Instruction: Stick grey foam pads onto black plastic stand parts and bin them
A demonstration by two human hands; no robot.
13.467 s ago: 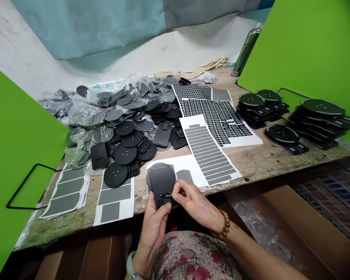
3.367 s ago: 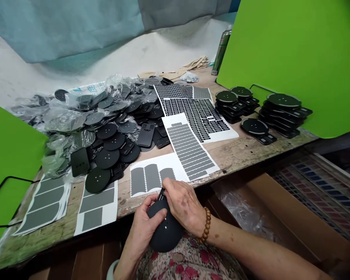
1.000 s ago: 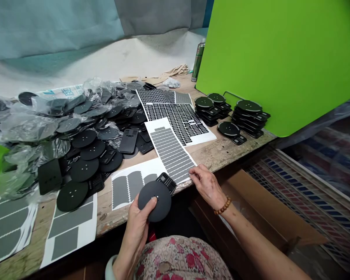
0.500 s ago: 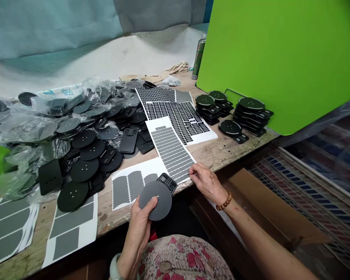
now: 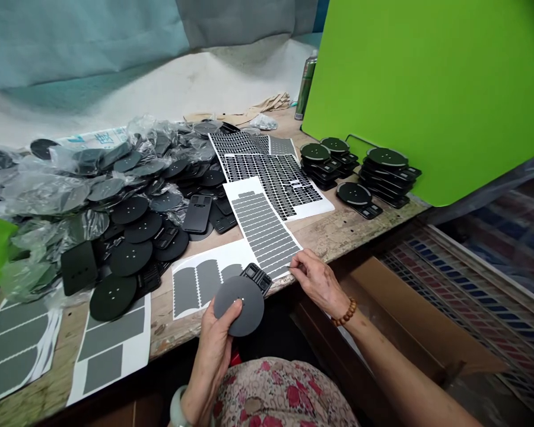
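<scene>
My left hand (image 5: 219, 332) grips a black disc-shaped part (image 5: 244, 314) with a rectangular tab at its upper right, thumb on the disc's face, near the table edge. Pinched fingers of my right hand (image 5: 314, 279) are at the lower right corner of a white sheet with narrow grey strips (image 5: 267, 231); whether they hold a strip is too small to tell. Under that sheet's left side lies a sheet with wide grey shapes (image 5: 187, 290). Behind it is a sheet of small black labels (image 5: 311, 210).
A heap of black parts (image 5: 131, 258) and clear plastic bags (image 5: 48, 193) covers the left. Stacked discs (image 5: 385, 175) stand at the right by a green panel (image 5: 427, 89). A spray can (image 5: 306, 86) is behind. A cardboard box (image 5: 409, 320) sits below the table edge.
The view has shifted slightly. My right hand remains at the strip sheet's corner with its fingers a little more curled, and my left hand still holds the disc part.
</scene>
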